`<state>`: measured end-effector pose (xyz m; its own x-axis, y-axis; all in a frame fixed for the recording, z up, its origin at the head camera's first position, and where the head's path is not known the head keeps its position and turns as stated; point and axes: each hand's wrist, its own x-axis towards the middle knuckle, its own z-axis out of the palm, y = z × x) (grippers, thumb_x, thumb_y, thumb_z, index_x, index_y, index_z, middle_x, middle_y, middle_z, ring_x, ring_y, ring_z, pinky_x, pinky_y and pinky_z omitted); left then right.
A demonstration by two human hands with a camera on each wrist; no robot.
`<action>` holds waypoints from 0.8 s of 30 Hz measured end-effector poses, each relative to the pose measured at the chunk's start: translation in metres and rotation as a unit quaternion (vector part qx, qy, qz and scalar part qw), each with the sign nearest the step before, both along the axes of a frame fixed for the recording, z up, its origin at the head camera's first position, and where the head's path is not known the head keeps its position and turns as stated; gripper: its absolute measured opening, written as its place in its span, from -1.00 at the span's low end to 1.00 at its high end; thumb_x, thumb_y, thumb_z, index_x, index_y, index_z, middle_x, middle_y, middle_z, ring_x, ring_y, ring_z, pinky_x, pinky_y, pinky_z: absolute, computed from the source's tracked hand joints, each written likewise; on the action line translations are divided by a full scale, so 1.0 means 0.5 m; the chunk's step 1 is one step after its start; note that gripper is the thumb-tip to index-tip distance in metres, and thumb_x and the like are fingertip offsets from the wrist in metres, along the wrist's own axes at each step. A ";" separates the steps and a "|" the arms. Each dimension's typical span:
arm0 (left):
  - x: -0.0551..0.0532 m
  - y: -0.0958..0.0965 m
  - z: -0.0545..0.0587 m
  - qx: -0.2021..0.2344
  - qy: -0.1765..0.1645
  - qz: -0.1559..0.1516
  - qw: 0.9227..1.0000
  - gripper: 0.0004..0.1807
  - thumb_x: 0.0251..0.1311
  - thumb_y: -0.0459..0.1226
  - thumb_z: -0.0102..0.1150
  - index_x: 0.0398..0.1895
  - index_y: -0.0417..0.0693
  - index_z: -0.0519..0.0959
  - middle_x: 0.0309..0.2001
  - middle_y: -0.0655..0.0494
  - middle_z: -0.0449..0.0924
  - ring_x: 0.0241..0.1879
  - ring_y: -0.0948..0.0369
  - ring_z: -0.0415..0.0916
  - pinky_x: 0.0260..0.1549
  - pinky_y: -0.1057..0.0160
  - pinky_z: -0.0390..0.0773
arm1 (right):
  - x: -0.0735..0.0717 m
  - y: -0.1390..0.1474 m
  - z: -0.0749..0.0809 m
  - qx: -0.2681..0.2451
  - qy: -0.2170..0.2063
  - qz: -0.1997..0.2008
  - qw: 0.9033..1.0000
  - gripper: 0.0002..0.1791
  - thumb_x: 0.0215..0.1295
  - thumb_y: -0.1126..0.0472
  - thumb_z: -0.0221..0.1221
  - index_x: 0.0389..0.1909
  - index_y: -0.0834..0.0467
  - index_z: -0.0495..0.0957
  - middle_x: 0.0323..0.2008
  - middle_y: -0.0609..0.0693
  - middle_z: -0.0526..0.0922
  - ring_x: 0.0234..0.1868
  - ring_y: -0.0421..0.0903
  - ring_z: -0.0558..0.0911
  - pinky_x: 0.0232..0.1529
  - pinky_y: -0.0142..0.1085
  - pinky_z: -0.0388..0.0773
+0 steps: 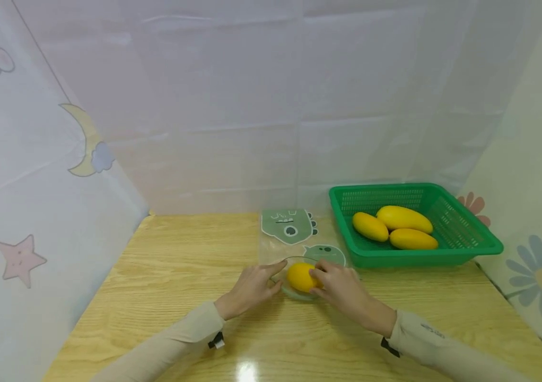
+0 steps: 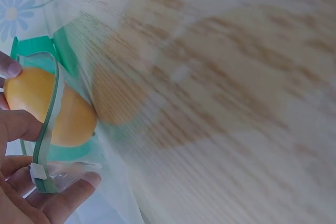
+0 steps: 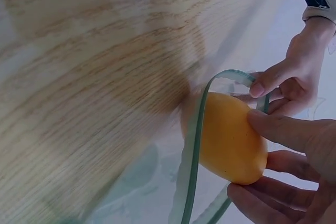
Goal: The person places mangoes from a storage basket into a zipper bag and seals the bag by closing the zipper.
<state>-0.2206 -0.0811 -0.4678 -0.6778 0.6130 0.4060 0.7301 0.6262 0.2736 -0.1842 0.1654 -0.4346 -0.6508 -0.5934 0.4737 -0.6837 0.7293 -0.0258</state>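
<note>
Yellow and smooth, one mango [image 1: 298,277] sits between the thumb and fingers of the right hand [image 1: 344,291], which grips it by the end nearest that hand. Its other end is inside the mouth of a clear bag [image 1: 284,225] with a green rim, and shows through the film in the left wrist view. On the opposite side of the mango, the left hand [image 1: 252,286] pinches the rim between thumb and fingers; a white slider [image 2: 38,171] sits on the rim close by those fingers. The rim stands spread in a loop around the mango, between the two sets of fingers. Beyond the fingertips, away from the person, the rest of the bag lies on the wooden desk [image 1: 190,249], its green dinosaur prints facing up. Past the right fingers, farther back and to the right, stands a green basket [image 1: 409,259] with three more mangoes [image 1: 403,219] in it, well apart from the gripped one. Behind the fingers, pale sleeves [image 1: 190,329] reach the wrists. Far to the left of the left fingers, a pale cloth [image 1: 46,207] carries a moon and a star.
</note>
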 end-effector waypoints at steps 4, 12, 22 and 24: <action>0.000 0.000 -0.002 0.004 0.004 -0.002 1.000 -0.45 0.15 -0.32 0.38 0.25 -0.18 0.53 -0.62 0.23 0.43 -0.78 0.48 -0.09 -0.82 0.54 0.00 | 0.001 -0.004 -0.001 0.016 0.010 -0.019 1.000 -0.63 -0.14 0.13 0.57 -0.33 0.13 0.64 -0.31 0.00 0.58 -0.37 -0.06 0.61 -0.57 -0.30 0.57; 0.001 0.004 0.001 0.015 -0.001 -0.007 1.000 -0.46 0.16 -0.32 0.38 0.24 -0.20 0.54 -0.61 0.21 0.45 -0.79 0.49 -0.12 -0.84 0.54 0.00 | 0.005 -0.010 -0.001 0.037 0.015 -0.047 0.998 -0.62 -0.16 0.15 0.58 -0.37 0.15 0.61 -0.33 0.01 0.58 -0.39 -0.03 0.59 -0.59 -0.24 0.58; 0.002 0.003 -0.001 0.024 0.020 -0.003 1.000 -0.47 0.11 -0.34 0.40 0.20 -0.19 0.57 0.01 -0.05 0.68 -0.74 0.48 -0.06 -0.82 0.53 0.03 | 0.004 -0.006 -0.003 0.036 0.003 -0.044 0.998 -0.64 -0.20 0.24 0.59 -0.40 0.15 0.61 -0.31 0.03 0.62 -0.36 0.00 0.61 -0.48 -0.18 0.63; 0.001 0.004 -0.002 0.024 0.024 -0.005 0.999 -0.47 0.11 -0.34 0.41 0.20 -0.18 0.57 0.00 -0.04 0.68 -0.74 0.47 -0.07 -0.82 0.52 0.03 | 0.002 -0.003 -0.004 0.032 -0.005 -0.047 0.998 -0.63 -0.18 0.26 0.58 -0.36 0.16 0.61 -0.30 0.04 0.63 -0.36 0.01 0.61 -0.47 -0.17 0.64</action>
